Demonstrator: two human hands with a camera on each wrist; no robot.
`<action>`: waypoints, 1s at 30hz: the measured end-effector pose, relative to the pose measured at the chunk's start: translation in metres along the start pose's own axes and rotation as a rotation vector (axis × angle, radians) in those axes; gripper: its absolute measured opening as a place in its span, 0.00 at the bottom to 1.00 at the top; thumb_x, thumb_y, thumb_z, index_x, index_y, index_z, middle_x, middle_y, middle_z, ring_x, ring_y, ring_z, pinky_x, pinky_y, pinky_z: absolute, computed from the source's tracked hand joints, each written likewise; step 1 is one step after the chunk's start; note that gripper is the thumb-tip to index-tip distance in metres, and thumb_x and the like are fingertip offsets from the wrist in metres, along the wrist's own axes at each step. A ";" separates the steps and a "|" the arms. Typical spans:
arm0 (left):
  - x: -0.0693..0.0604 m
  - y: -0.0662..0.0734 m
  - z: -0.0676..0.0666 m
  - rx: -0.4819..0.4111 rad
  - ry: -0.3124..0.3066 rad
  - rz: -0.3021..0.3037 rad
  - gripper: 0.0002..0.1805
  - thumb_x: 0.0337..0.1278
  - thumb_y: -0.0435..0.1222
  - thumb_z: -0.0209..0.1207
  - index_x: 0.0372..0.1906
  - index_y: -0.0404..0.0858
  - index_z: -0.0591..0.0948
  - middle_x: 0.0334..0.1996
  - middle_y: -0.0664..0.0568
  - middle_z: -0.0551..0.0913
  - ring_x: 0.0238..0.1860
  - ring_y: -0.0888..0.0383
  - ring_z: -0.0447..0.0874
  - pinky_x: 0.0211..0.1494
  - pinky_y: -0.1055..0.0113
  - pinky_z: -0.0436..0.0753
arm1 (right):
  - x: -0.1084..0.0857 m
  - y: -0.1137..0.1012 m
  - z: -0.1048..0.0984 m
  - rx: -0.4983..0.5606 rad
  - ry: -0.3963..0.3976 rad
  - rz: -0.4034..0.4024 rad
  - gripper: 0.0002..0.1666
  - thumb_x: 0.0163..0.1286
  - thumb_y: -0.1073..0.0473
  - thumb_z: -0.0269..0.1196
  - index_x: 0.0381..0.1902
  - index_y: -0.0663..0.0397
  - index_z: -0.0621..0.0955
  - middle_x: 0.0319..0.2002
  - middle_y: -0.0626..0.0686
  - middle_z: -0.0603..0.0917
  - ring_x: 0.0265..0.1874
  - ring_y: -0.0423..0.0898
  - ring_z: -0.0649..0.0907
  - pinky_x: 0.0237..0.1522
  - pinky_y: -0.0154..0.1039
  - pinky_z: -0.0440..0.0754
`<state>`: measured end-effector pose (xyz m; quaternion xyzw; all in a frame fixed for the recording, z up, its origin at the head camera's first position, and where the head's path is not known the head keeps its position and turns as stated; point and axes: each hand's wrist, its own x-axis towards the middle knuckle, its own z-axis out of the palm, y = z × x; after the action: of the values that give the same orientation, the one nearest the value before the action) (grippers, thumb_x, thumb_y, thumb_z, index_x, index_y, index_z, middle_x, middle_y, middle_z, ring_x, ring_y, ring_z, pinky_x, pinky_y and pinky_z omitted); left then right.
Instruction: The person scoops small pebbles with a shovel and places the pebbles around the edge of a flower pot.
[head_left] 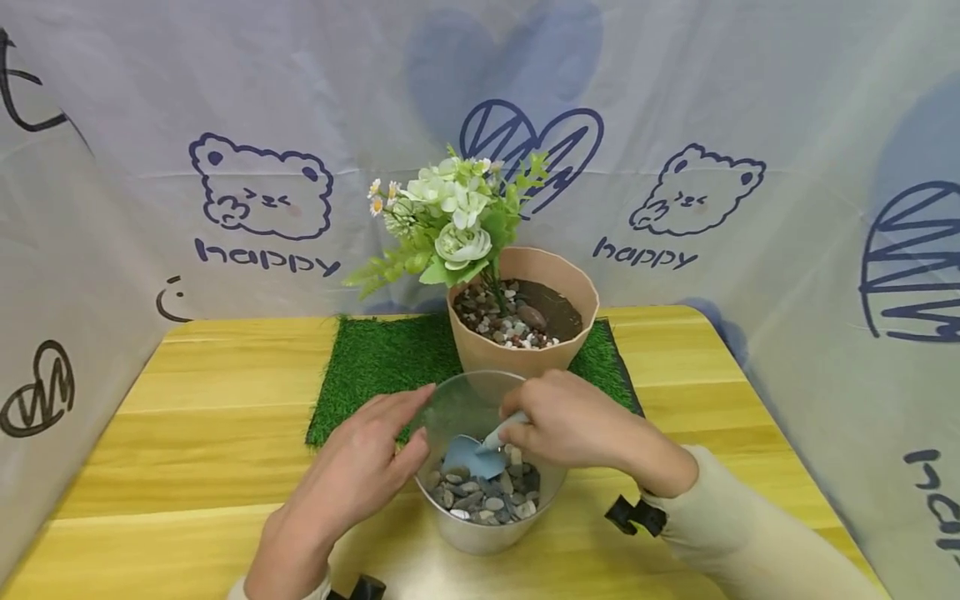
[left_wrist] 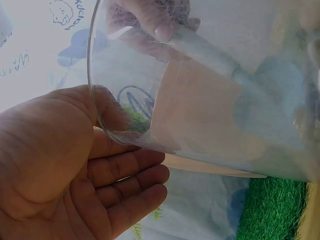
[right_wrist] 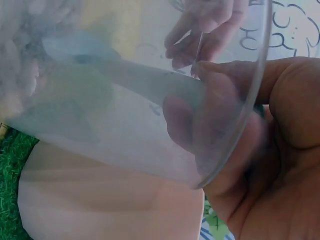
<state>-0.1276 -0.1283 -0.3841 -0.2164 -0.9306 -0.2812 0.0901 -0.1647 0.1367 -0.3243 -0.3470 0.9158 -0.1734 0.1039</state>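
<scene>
Left of centre, your left hand [head_left: 356,458] sits at the rim of the bucket [head_left: 480,538], fingers loosely extended; brace it there. At lower centre, the scoop [head_left: 467,457] meets the stones [head_left: 487,504] inside; slide it in shallowly. Right of it, your right hand [head_left: 573,421] grips the handle [head_left: 502,432]; level the load before lifting.

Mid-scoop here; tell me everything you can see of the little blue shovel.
The shovel is small and light blue, with a broad, rounded blade and a paler, straight handle; I can't tell whether it is plastic or metal. The right hand grips its handle. It slants inside the clear container, handle up, blade down at the grey pebbles. How deep its tip sits is unclear.
</scene>
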 end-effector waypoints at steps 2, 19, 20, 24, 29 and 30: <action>0.000 0.001 0.000 -0.002 -0.003 0.003 0.29 0.72 0.41 0.58 0.76 0.42 0.75 0.69 0.50 0.82 0.69 0.50 0.80 0.71 0.48 0.80 | -0.004 0.000 -0.003 0.022 -0.006 0.029 0.09 0.73 0.54 0.67 0.31 0.41 0.89 0.22 0.36 0.82 0.17 0.34 0.75 0.27 0.35 0.78; -0.001 0.000 0.000 -0.009 -0.007 0.005 0.29 0.73 0.40 0.57 0.76 0.42 0.75 0.69 0.50 0.82 0.68 0.50 0.80 0.71 0.47 0.80 | -0.022 0.013 -0.011 0.347 -0.059 0.170 0.09 0.75 0.54 0.66 0.37 0.47 0.91 0.21 0.44 0.83 0.13 0.41 0.77 0.20 0.40 0.81; -0.001 0.000 0.000 -0.011 -0.004 0.006 0.29 0.73 0.40 0.58 0.76 0.42 0.75 0.69 0.49 0.82 0.68 0.49 0.80 0.71 0.47 0.80 | -0.023 0.014 -0.012 0.364 -0.064 0.172 0.09 0.75 0.54 0.66 0.37 0.47 0.90 0.21 0.44 0.83 0.13 0.41 0.77 0.21 0.41 0.82; -0.001 0.000 -0.001 -0.013 -0.006 0.002 0.29 0.73 0.41 0.57 0.76 0.42 0.75 0.69 0.49 0.81 0.69 0.49 0.80 0.71 0.47 0.80 | -0.026 0.018 -0.013 0.422 -0.074 0.186 0.09 0.76 0.54 0.65 0.37 0.48 0.90 0.21 0.46 0.83 0.11 0.42 0.76 0.20 0.41 0.82; 0.000 0.000 -0.001 -0.011 -0.017 -0.004 0.29 0.74 0.41 0.57 0.76 0.42 0.75 0.70 0.50 0.81 0.69 0.50 0.80 0.72 0.48 0.80 | -0.029 0.021 -0.014 0.466 -0.071 0.198 0.10 0.76 0.54 0.65 0.38 0.49 0.90 0.21 0.47 0.83 0.11 0.41 0.74 0.19 0.40 0.81; 0.000 0.000 -0.001 -0.012 -0.016 -0.003 0.29 0.74 0.41 0.57 0.76 0.42 0.75 0.70 0.50 0.81 0.69 0.50 0.80 0.72 0.48 0.80 | -0.030 0.021 -0.015 0.471 -0.069 0.198 0.10 0.76 0.54 0.65 0.38 0.49 0.90 0.20 0.47 0.83 0.11 0.41 0.74 0.19 0.40 0.80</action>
<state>-0.1274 -0.1289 -0.3837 -0.2178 -0.9300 -0.2849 0.0810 -0.1595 0.1751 -0.3169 -0.2276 0.8755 -0.3591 0.2296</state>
